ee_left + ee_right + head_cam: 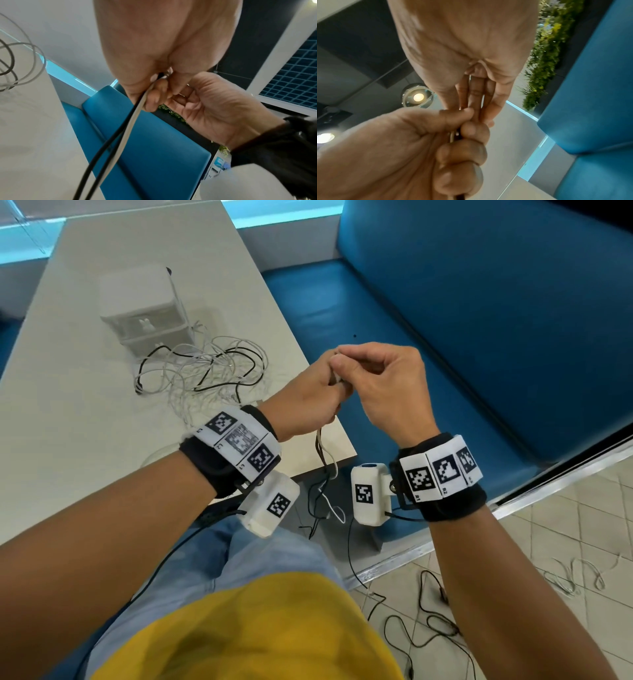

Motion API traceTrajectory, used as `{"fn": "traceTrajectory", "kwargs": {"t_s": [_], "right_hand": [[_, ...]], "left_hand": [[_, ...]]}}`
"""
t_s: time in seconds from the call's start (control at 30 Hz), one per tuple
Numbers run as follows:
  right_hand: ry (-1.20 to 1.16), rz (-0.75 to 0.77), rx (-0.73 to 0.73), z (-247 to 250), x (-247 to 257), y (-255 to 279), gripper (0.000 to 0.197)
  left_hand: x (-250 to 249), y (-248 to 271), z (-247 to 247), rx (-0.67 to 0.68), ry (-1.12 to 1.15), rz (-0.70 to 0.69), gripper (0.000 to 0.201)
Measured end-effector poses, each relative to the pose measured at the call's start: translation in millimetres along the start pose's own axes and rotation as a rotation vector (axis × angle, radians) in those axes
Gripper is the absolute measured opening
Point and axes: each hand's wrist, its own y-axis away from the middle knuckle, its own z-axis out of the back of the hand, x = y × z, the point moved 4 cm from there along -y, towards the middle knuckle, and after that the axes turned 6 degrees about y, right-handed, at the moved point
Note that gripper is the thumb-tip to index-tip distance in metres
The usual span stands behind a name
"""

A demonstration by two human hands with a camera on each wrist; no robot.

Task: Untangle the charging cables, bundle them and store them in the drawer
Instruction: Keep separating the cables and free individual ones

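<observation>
1. Pale grey rectangular tabletop (pixel 102 412) left of the grip, running away toward a bright turquoise-lit strip (pixel 281 213).
2. Blue padded bench seat (pixel 359 313) beneath and beyond the grip, with a blue upholstered backrest (pixel 496 302) to the right.
3. Beige tiled floor (pixel 548 542) lower right, edged by a metal rail (pixel 513 494).
4. Overhead, dark ceiling panels (pixel 359 33) with a round glowing lamp (pixel 418 96).
5. Green leafy wall planting (pixel 547 47) above the backrest.
6. Blue gridded panel (pixel 295 65) upper right.

Bright, even daylight; soft shadows on the desk (pixel 85 405). Wide-angle bending at edges; wrist views blurred close up, perhaps by motion.
</observation>
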Motion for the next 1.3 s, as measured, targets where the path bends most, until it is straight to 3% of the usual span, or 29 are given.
{"fn": "traceTrajectory", "kwargs": {"t_s": [0.07,0.17,0.27,0.33,0.43,0.5,0.63,0.73,0.83,0.97,1.03,1.1,1.17,1.3], "right_hand": [[-0.024,-0.003,-0.024,-0.4,-0.3,-0.1,0.011],[-0.085,-0.047,-0.053,-11.6,-10.2,-1.8,0.034],[-0.293,-0.292,0.246,-59.4,-16.0,8.4,0.041],[-0.343,-0.343,0.403,-91.1,-7.6,20.7,0.043],[-0.416,-0.395,0.432,-124.7,-0.2,23.5,0.046],[-0.326,-0.394,0.480,-142.8,0.9,20.8,0.049],[-0.019,-0.421,0.649,-161.0,-15.5,37.9,0.053],[0.258,-0.310,0.731,-161.4,-22.9,44.6,0.051],[0.542,-0.161,0.853,-175.5,-26.0,45.5,0.046],[0.835,-0.088,0.923,-186.7,-27.7,46.0,0.034],[0.845,-0.048,1.003,-186.6,-22.4,45.4,0.034],[0.703,-0.099,1.165,-187.7,-15.0,46.5,0.040],[0.620,-0.112,1.235,-189.8,-7.7,41.0,0.036],[0.702,0.036,1.073,-203.9,-0.2,4.5,0.025]], "left_hand": [[-4.3,0.2,-0.6,-0.048,-0.043,-0.039,0.029],[-7.8,-3.2,17.8,-0.288,0.003,-0.040,0.021],[-6.0,-5.6,44.6,-0.466,0.342,0.058,0.020],[-3.8,-2.0,62.2,-0.467,0.445,0.081,0.025],[7.1,9.2,89.2,-0.371,0.463,0.125,0.029],[9.9,18.8,112.7,-0.356,0.459,0.127,0.032],[3.3,37.5,179.4,-0.533,0.520,0.062,0.034],[19.5,53.9,211.6,-0.584,0.401,0.093,0.034],[42.2,62.2,213.5,-0.554,0.284,0.132,0.034],[53.8,70.1,210.0,-0.528,0.137,0.170,0.034],[56.1,75.3,209.9,-0.504,0.066,0.178,0.032],[57.8,82.5,215.4,-0.504,0.084,0.190,0.031],[58.7,91.5,222.7,-0.526,0.124,0.208,0.029],[65.6,113.4,236.1,-0.614,0.079,0.234,0.023]]}}
